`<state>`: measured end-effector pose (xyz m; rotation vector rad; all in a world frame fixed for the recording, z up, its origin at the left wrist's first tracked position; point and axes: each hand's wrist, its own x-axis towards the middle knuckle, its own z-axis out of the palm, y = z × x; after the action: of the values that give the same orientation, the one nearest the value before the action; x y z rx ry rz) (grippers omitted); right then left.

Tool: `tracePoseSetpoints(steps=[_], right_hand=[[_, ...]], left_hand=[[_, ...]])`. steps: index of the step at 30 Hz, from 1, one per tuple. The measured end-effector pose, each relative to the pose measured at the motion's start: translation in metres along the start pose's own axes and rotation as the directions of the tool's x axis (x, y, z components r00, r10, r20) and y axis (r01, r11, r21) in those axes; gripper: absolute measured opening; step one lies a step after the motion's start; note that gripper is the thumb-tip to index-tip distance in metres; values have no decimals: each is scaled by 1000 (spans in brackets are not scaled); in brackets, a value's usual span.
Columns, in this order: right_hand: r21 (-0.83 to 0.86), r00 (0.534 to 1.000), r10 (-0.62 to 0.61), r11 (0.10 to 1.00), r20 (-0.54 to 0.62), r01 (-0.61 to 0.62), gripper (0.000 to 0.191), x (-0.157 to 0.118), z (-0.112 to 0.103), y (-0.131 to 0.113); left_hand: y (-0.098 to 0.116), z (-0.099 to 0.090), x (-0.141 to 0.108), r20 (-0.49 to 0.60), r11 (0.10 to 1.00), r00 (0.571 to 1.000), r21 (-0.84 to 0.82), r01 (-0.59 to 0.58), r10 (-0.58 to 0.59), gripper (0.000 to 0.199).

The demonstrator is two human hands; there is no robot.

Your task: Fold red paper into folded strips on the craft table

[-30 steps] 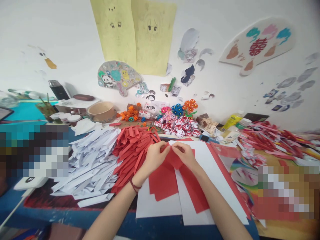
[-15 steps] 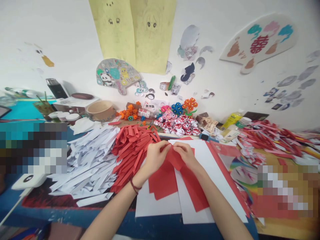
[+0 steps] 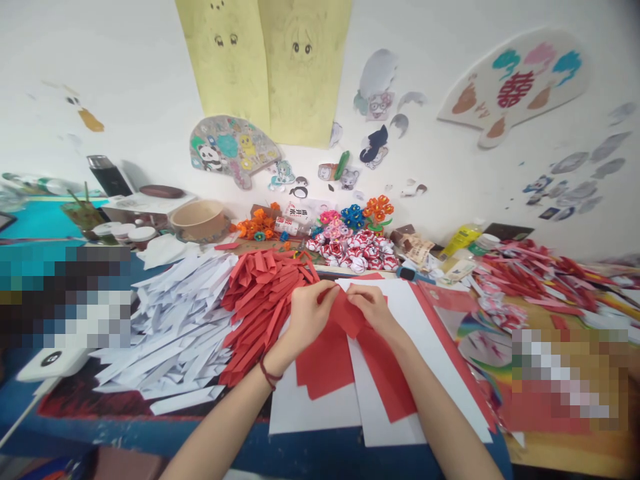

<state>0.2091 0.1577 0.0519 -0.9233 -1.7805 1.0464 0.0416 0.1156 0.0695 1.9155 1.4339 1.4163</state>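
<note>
A small piece of red paper (image 3: 347, 318) is held up between my two hands. My left hand (image 3: 311, 312) pinches its upper left edge, a dark red band round the wrist. On the other side, my right hand (image 3: 373, 308) has thumb and fingers closed on its right edge. Beneath lie larger red paper sheets (image 3: 325, 363) on white paper sheets (image 3: 310, 417). Left of my left hand is a heap of folded red paper strips (image 3: 260, 287), and beyond it a heap of folded white paper strips (image 3: 170, 327).
Red-and-white paper flowers (image 3: 357, 252) and colourful bead-like flowers (image 3: 377, 212) stand at the back by the wall. A beige bowl (image 3: 199, 221) is back left. Red and pink scraps (image 3: 530, 273) lie right. A white power strip (image 3: 55, 360) sits at the left edge.
My right hand's fingers have shifted slightly along the red paper, a little apart from the left fingertips. The paper now shows more of its face. The view has drifted slightly.
</note>
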Motion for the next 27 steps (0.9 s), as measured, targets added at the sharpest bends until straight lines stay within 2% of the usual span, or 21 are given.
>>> tracePoseSetpoints(steps=[10,17,24,27], right_hand=[[-67,998,-31,997,50,34,18,2,-7,1],[-120,999,-6,993,45,11,17,3,-13,3],[-112,995,-18,993,95,29,13,2,-22,3],[-206,994,-21,978,106,43,13,1,-27,8]], left_hand=[[2,-1,-1,0,1000,1000,9,11,-11,22],[-1,-9,5,-96,1000,995,12,23,-22,23],[0,-9,6,-119,1000,993,10,18,-17,22],[-2,-11,7,-145,1000,989,0,23,-23,22]])
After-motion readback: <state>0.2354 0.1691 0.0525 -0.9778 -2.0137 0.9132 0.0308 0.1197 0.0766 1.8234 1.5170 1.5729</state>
